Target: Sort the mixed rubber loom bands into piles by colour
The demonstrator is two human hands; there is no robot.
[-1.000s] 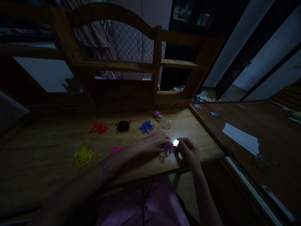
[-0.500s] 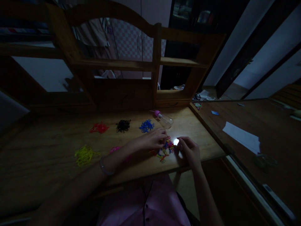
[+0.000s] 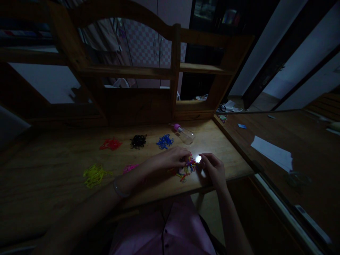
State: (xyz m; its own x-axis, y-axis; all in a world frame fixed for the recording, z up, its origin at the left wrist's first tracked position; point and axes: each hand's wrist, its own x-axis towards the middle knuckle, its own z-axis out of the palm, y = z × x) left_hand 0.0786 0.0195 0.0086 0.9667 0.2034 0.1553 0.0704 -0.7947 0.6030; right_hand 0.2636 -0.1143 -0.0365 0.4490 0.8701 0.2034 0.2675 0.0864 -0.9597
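Observation:
A mixed heap of small, many-coloured looped pieces, like rubber bands [image 3: 190, 166], lies near the table's front edge. My left hand [image 3: 177, 157] reaches over its left side, fingers curled down into it; what they grip, if anything, is hidden. Just right of the heap, my right hand [image 3: 214, 167] has thumb and forefinger pinched together beside a bright spot of light. Anything in that pinch is too small to make out. Sorted piles lie about: blue [image 3: 165, 141], black [image 3: 138, 141], red [image 3: 111, 143], yellow [image 3: 95, 175] and pink [image 3: 130, 168], the pink partly behind my left forearm.
A clear bottle with a pink cap [image 3: 186, 135] lies on its side behind the heap. A wooden shelf frame [image 3: 175, 67] rises along the table's back. On the right-hand brown surface are white papers [image 3: 272, 153] and a small blue card [image 3: 242, 126].
My left fingers have shifted slightly down and into the mixed heap. My right hand stays pinched in nearly the same place. The whole view has moved a little.

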